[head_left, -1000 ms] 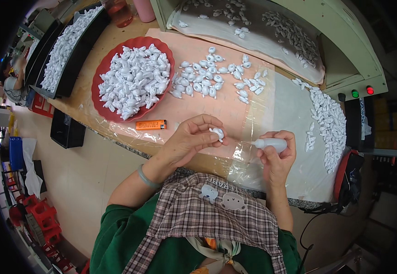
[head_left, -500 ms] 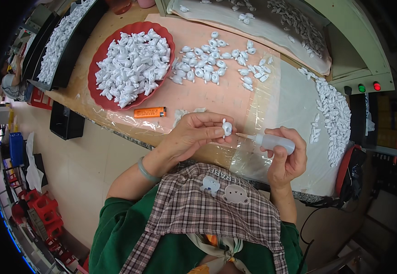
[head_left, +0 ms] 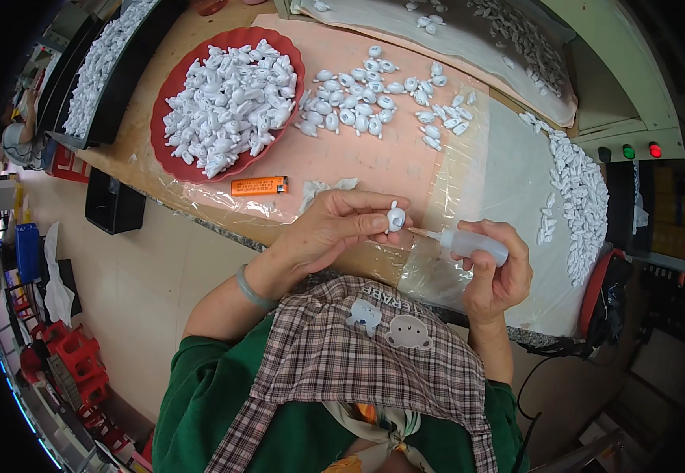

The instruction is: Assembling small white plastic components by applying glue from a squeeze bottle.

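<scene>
White figurine [head_left: 396,218] is sitting over the counter [head_left: 139,150], pinched between thumb and fingers of the left hand [head_left: 333,230]. Right hand [head_left: 497,272], fingers curled, is gripping a translucent squeeze bottle [head_left: 478,247], its nozzle [head_left: 427,233] pointing toward the figurine from just beside it.

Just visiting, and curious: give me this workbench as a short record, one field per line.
Left hand: pinches a small white figure
Right hand: grips a squeeze bottle, nozzle pointed toward that figure
Red bowl: heaped with white pieces
Pink sheet: scattered white figures
Pale sheet: more white pieces, piled at right
Nearer the person than the bowl: orange lighter
</scene>
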Tool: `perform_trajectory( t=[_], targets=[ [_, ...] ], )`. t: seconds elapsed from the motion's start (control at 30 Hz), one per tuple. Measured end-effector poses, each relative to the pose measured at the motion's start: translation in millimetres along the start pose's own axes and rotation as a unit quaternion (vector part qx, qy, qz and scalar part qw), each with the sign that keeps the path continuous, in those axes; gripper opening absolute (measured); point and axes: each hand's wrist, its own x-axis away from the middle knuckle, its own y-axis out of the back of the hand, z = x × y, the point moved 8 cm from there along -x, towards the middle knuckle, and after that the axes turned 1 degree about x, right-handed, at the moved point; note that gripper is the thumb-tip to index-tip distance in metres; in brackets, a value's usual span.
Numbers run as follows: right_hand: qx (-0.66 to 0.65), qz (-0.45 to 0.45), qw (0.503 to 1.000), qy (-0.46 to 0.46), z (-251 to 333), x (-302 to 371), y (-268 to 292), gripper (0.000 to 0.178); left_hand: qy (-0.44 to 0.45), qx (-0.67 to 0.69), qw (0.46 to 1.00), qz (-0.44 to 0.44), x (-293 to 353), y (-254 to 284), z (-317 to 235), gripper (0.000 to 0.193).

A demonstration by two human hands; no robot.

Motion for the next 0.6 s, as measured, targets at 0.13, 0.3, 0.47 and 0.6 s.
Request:
perform_trajectory(
  t=[0.13,0.3,0.47,0.6],
  targets=[
    [0.007,0.01,1.0,0.007,0.7,0.4,-1.6,0.031,-0.005,0.008,1.0,0.002,0.6,-0.3,0.5,0.032],
    [0.008,0.016,1.0,0.009,0.8,-0.3,-2.1,0.029,0.002,-0.014,1.0,0.006,-0.3,0.7,3.4,0.032],
    [-0.003,0.018,1.0,0.01,1.0,-0.2,-3.2,0.028,0.002,-0.008,1.0,0.016,1.9,-4.6,1.5,0.031],
    [-0.007,0.013,1.0,0.008,-1.8,1.0,-2.0,0.028,0.016,-0.013,0.999,0.024,1.0,-4.5,3.7,0.029]
  ],
)
